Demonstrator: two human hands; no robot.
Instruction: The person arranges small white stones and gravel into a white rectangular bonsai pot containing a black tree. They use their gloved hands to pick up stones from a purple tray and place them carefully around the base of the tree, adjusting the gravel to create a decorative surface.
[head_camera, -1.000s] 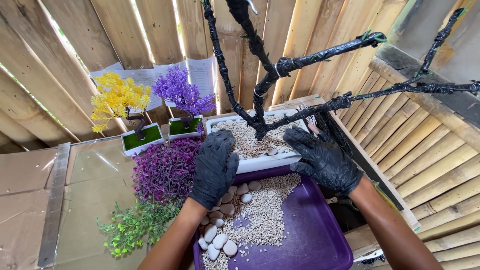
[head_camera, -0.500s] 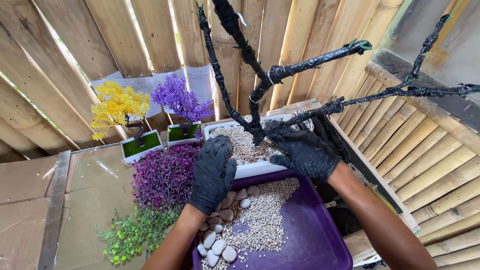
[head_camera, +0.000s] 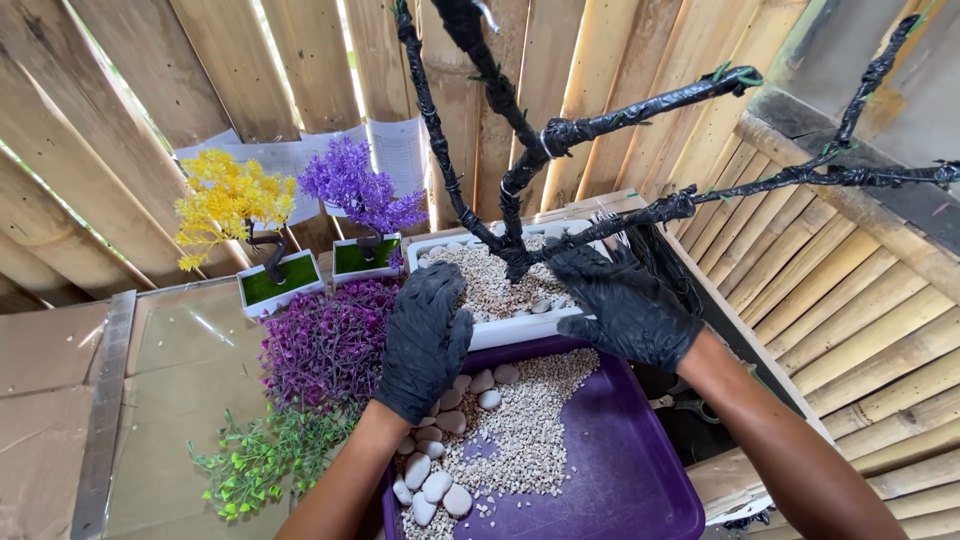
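Right hand (head_camera: 628, 305) nearer trunk (head_camera: 513, 255) (slightly)

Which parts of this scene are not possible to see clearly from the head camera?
- Left hand: palm faces down over the gravel; whether it holds anything cannot be told.
- Right hand: covers the white pot rim under it.
- Black tree: top cut by the upper edge.
- Purple tray: near edge cut by the bottom.
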